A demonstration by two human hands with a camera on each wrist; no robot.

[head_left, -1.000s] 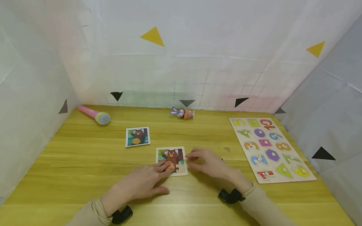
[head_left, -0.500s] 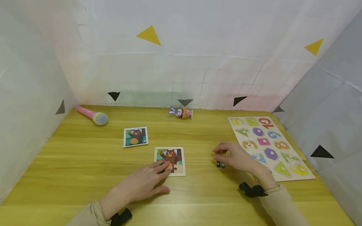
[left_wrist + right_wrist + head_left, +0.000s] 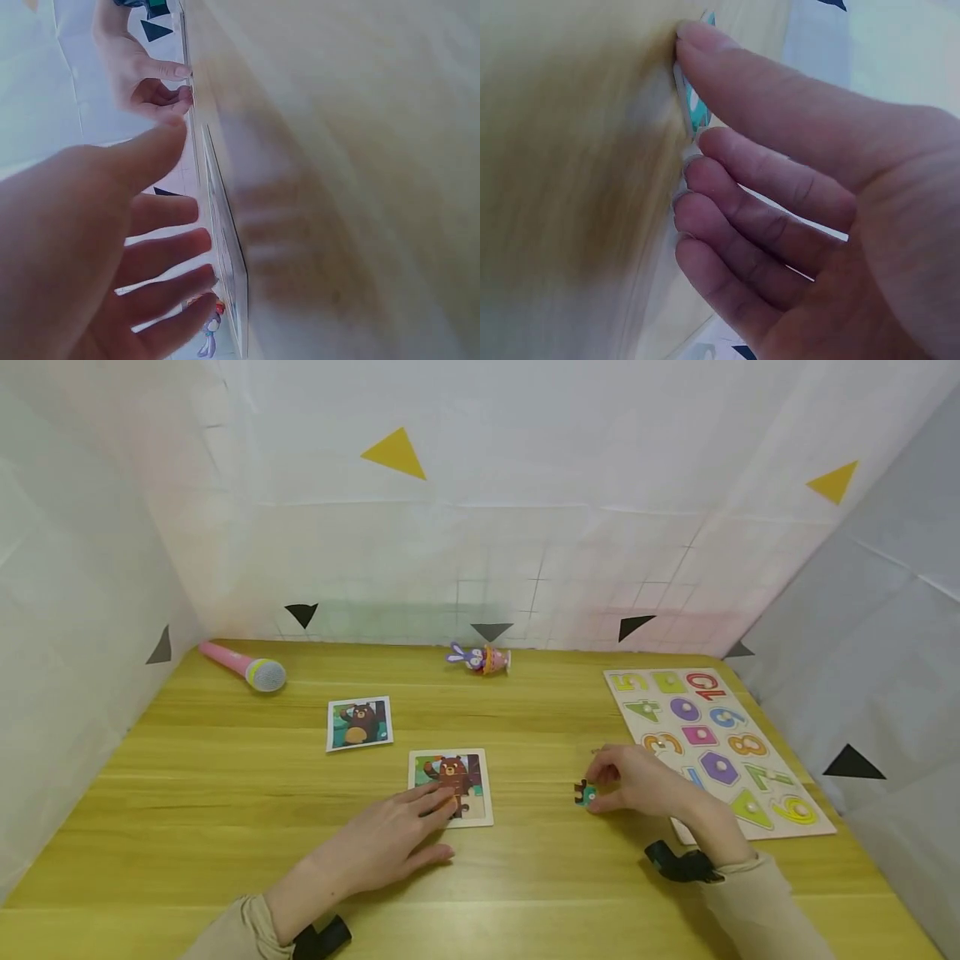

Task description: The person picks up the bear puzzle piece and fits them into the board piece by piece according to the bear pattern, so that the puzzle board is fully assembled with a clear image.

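A square bear jigsaw puzzle in a pale wooden frame (image 3: 487,797) lies in the middle of the table. One bare spot shows at its lower right. My left hand (image 3: 390,839) rests its fingertips on the lower left of the puzzle, fingers fairly straight, covering part of the picture. To the right, my right hand (image 3: 648,785) pinches a small teal and dark puzzle piece (image 3: 585,793) between thumb and fingers at the tabletop. In the right wrist view the puzzle piece (image 3: 697,105) shows edge-on beside the thumb, partly hidden by it.
A bear picture card (image 3: 359,724) lies behind and left of the puzzle. At the back are a pink toy microphone (image 3: 243,666) and a rabbit figure (image 3: 480,658) on its side. A number-and-shape peg board (image 3: 720,752) lies right, just beyond my right hand.
My right hand has moved right, from the puzzle's right edge to the loose piece, and now pinches it. The piece is turned slightly. My left hand stays on the puzzle.
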